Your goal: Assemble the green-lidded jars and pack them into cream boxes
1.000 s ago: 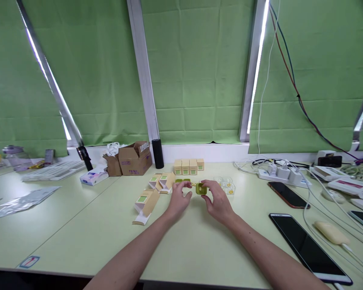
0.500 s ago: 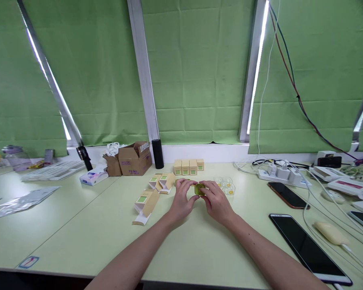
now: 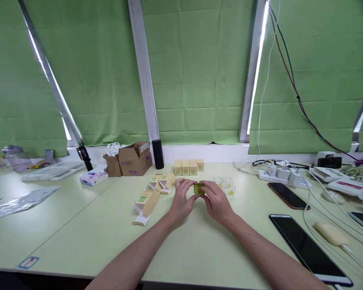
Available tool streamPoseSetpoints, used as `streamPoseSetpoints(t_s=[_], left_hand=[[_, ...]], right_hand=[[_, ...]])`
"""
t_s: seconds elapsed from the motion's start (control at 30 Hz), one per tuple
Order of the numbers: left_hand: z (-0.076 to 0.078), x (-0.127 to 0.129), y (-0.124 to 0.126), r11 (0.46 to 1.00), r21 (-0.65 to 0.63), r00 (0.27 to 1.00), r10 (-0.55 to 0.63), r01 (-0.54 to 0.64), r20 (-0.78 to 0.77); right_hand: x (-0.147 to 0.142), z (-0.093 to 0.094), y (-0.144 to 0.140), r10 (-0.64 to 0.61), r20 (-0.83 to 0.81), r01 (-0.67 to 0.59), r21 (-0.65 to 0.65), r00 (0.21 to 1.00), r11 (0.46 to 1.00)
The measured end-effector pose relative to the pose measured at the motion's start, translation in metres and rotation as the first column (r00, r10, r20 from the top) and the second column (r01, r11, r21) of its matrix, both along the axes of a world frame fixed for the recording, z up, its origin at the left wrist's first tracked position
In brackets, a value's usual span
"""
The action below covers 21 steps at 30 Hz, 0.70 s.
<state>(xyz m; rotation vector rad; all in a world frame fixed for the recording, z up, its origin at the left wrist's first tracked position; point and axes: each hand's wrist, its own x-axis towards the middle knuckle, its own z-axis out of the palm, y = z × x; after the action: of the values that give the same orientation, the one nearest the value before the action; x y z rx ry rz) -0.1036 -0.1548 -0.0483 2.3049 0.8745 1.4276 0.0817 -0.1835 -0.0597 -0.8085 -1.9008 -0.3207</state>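
My left hand [image 3: 182,199] and my right hand [image 3: 217,202] meet above the table. Between their fingertips is a small olive-green square piece with rounded corners [image 3: 197,188], partly covered by the right fingers; its exact kind is unclear. Just beyond the right hand stand several small clear round containers with yellow centres [image 3: 229,187]. To the left of the hands lie opened kraft-paper boxes with green labels, one nearer [image 3: 149,202] with its white flap out and two farther back [image 3: 166,182]. Behind them is a row of several upright small kraft boxes [image 3: 185,167].
A cardboard carton [image 3: 135,161], a black cylinder [image 3: 157,154] and a tissue pack [image 3: 93,176] stand at the back left. On the right lie a large phone [image 3: 308,247], a smaller phone [image 3: 287,195], a cream-coloured charger-like item [image 3: 331,233], loose cables and a power strip [image 3: 282,177].
The olive-green piece has shifted and tilted very slightly between my fingers. Both hands stay in almost the same place, and the boxes and containers have not moved.
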Motion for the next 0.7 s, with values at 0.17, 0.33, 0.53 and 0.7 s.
streamPoseSetpoints(t_s=[0.17,0.33,0.53,0.7], left_hand=[[0.001,0.0006,-0.0005,0.999,0.033,1.0,-0.008,0.008,0.004],[0.0016,-0.0001,-0.0016,0.999,0.054,1.0,0.004,-0.004,0.0],[-0.0012,-0.001,-0.0003,0.997,0.078,1.0,0.017,-0.016,-0.012],[-0.0002,-0.0014,-0.0004,0.996,0.083,0.999,0.023,-0.019,-0.039]], right_hand=[[0.0008,-0.0026,0.0005,0.003,-0.016,-0.003,0.006,1.0,1.0],[0.0009,-0.0024,0.0002,0.003,-0.011,-0.003,0.005,1.0,1.0],[0.0005,0.0014,-0.0019,-0.001,0.01,0.001,0.008,1.0,1.0],[-0.0011,-0.0041,-0.0006,0.029,-0.069,-0.032,-0.043,0.997,0.999]])
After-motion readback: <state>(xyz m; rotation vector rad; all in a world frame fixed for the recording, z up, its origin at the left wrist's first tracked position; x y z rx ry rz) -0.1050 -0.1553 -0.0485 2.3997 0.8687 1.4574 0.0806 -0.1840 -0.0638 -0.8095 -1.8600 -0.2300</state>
